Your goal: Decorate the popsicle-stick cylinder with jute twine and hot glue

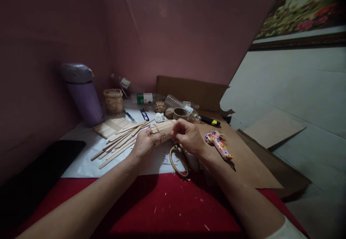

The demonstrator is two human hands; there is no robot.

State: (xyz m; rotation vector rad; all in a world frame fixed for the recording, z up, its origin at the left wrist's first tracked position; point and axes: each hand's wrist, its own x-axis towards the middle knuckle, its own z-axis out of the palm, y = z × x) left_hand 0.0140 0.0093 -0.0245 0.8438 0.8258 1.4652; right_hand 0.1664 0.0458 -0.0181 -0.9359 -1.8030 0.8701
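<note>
A cylinder covered in wooden craft sticks lies sideways above the white sheet, with thin twine around it. My left hand is closed around its left end, thumb at the front. At its right end my right hand has thumb and fingers pinched together; whatever they hold is too small to make out. Scissors with gold-coloured handles lie just below my right hand. Loose craft sticks are spread to the left of my left hand. A flower-patterned glue gun rests to the right.
Behind the hands stand a tape roll, balls of twine, plastic bottles and a box cutter. A stick-covered cup and a purple tumbler are at the left. Cardboard covers the right side.
</note>
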